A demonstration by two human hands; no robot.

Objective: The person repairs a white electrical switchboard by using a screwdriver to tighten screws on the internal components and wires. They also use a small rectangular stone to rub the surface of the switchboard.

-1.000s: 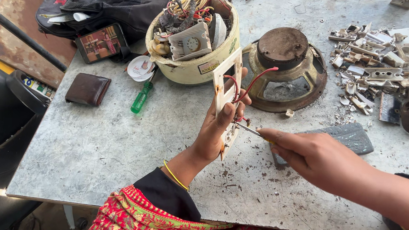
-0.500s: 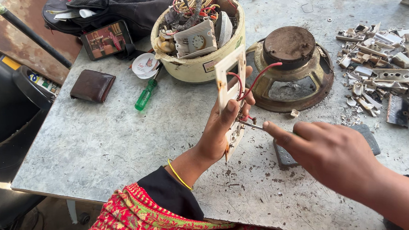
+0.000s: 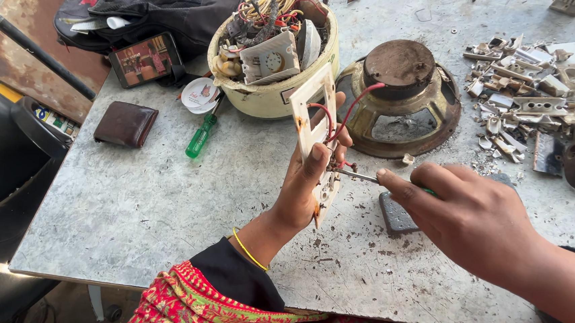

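Head view: left hand (image 3: pixel 306 183) at centre grips cream switch plate (image 3: pixel 314 113) upright above bench (image 3: pixel 129 211), red wires (image 3: pixel 345 115) still attached at back. Right hand (image 3: pixel 466 214), 3 o'clock, fingers closed round screwdriver (image 3: pixel 357 176), tip at plate's rear terminals. Wires not yet freed; work looks midway. Bowl of scrap parts (image 3: pixel 275 53) at 12 o'clock, speaker (image 3: pixel 400 95) at 1, green screwdriver (image 3: pixel 200 138) and wallet (image 3: pixel 126 124) at 9.

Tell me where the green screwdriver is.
In the head view, the green screwdriver lies on the table, left of the left hand, between the brown wallet and the cream bowl of parts.
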